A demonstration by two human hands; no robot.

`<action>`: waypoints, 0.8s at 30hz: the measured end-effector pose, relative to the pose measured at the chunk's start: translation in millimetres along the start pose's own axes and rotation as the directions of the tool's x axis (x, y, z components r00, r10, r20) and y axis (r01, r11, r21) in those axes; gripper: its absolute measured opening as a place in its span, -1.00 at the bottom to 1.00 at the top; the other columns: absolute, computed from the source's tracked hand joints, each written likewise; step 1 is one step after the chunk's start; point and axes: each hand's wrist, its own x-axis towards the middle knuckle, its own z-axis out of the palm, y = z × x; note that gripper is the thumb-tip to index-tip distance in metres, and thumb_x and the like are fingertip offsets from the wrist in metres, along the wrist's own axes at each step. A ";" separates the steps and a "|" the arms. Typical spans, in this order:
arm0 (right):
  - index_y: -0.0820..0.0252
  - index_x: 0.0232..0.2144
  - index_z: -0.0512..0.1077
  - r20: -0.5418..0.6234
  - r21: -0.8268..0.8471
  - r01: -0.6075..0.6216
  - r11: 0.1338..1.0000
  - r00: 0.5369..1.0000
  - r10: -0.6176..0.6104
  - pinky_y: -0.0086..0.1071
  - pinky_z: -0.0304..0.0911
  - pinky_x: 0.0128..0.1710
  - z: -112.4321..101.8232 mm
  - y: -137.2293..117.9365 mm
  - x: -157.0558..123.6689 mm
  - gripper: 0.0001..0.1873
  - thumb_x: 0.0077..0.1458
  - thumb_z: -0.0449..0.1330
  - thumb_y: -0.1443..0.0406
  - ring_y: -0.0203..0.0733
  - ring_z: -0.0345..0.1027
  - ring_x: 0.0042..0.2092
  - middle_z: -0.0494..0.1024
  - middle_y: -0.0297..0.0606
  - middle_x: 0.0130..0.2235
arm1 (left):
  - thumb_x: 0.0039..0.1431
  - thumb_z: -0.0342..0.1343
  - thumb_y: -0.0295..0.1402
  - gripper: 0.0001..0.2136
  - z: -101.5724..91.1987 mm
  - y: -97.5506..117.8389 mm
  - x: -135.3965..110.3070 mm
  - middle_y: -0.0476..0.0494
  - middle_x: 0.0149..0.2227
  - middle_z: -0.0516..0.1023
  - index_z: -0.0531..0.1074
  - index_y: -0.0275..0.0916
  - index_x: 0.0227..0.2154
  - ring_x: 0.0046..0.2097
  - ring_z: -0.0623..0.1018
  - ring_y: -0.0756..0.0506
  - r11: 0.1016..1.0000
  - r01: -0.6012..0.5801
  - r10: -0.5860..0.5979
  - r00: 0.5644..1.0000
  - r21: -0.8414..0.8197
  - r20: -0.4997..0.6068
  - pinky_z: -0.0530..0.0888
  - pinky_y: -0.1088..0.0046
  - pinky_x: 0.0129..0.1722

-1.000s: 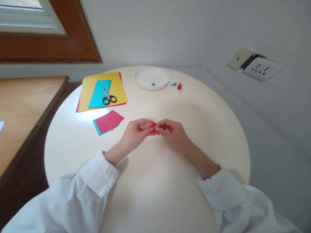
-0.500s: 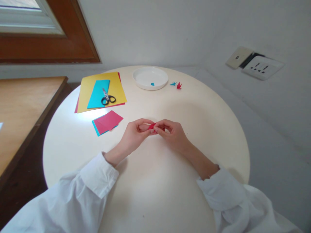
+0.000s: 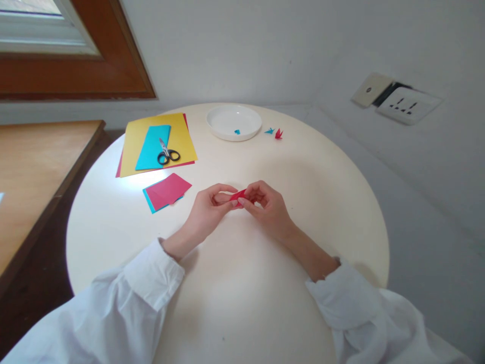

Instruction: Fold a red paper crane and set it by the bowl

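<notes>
A small piece of folded red paper point(image 3: 238, 195) is held between both hands over the middle of the round table. My left hand point(image 3: 210, 206) pinches its left side between thumb and fingers. From the right, my right hand point(image 3: 270, 206) grips the same paper, thumb tip close to the left thumb. Fingers cover part of the paper, so its full shape is hidden. Left of my hands lie red paper squares point(image 3: 170, 188) on top of a blue sheet point(image 3: 148, 203).
At the back left, scissors point(image 3: 165, 152) rest on folded blue paper point(image 3: 151, 146) over a yellow sheet point(image 3: 132, 136). A white plate point(image 3: 220, 132) holds a small blue piece point(image 3: 237, 132). Beside it stand a blue paper crane point(image 3: 269, 131) and a red one point(image 3: 279, 134).
My right fingers have lifted slightly off the upper edge, and more of the red paper shows between my hands. The other things stay in place.
</notes>
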 end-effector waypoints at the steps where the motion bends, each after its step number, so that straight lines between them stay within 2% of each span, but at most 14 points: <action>1: 0.12 -0.47 0.26 -0.014 0.026 -0.010 1.000 1.000 0.011 -0.38 0.26 -0.40 0.6 -0.3 0.2 -0.79 -0.11 0.26 0.26 -0.33 0.29 -0.45 0.39 -0.43 -0.49 | -0.21 0.35 -0.25 -0.67 -0.1 -0.2 -0.2 -0.05 -0.54 0.60 0.43 -0.28 -0.38 -0.41 0.58 -0.07 1.000 0.006 -0.006 1.000 -0.017 0.004 0.43 0.47 -0.38; 4: 0.11 -0.45 0.19 -0.033 0.112 -0.058 0.992 0.998 0.062 -0.39 0.26 -0.41 1.6 -0.9 0.8 -0.70 -0.15 0.29 0.25 -0.35 0.27 -0.46 0.34 -0.47 -0.51 | -0.19 0.34 -0.27 -0.69 -0.5 0.0 -0.3 -0.05 -0.53 0.61 0.42 -0.27 -0.38 -0.40 0.58 -0.06 1.000 0.006 -0.006 1.000 -0.029 0.008 0.41 0.49 -0.39; 9: 0.16 -0.42 0.30 -0.004 0.118 -0.122 0.986 0.992 0.123 -0.36 0.30 -0.38 1.6 -0.8 1.7 -0.71 -0.18 0.31 0.20 -0.30 0.34 -0.40 0.41 -0.40 -0.47 | -0.14 0.32 -0.27 -0.73 -1.9 0.7 0.4 -0.05 -0.55 0.59 0.42 -0.28 -0.40 -0.46 0.55 -0.04 0.998 -0.040 0.040 0.999 0.043 0.007 0.35 0.53 -0.48; 15: 0.14 -0.26 0.31 -0.079 0.187 -0.148 0.971 0.983 0.165 -0.37 0.34 -0.37 1.5 0.0 3.1 -0.53 -0.26 0.36 0.20 -0.28 0.39 -0.36 0.44 -0.42 -0.46 | -0.12 0.30 -0.26 -0.71 -2.4 0.4 -0.9 -0.07 -0.50 0.61 0.40 -0.27 -0.35 -0.38 0.59 -0.08 0.996 -0.078 0.078 0.997 0.033 0.000 0.41 0.47 -0.37; 20: 0.19 -0.52 0.40 -0.024 0.112 -0.142 0.983 0.989 0.146 -0.35 0.33 -0.36 0.3 -1.7 2.2 -0.77 -0.19 0.32 0.18 -0.28 0.38 -0.40 0.49 -0.32 -0.45 | -0.12 0.30 -0.25 -0.68 -1.5 0.3 -1.2 -0.05 -0.51 0.60 0.34 -0.24 -0.33 -0.39 0.59 -0.09 0.997 -0.074 0.074 0.997 0.035 0.002 0.41 0.47 -0.39; 24: 0.19 -0.55 0.41 -0.038 0.088 -0.130 0.988 0.990 0.134 -0.34 0.30 -0.36 0.2 -2.7 1.6 -0.80 -0.18 0.31 0.20 -0.26 0.37 -0.40 0.50 -0.31 -0.47 | -0.12 0.30 -0.27 -0.67 -1.3 -0.6 -0.4 -0.06 -0.51 0.60 0.32 -0.24 -0.33 -0.36 0.60 -0.10 0.999 -0.048 0.048 0.999 0.024 -0.003 0.43 0.44 -0.34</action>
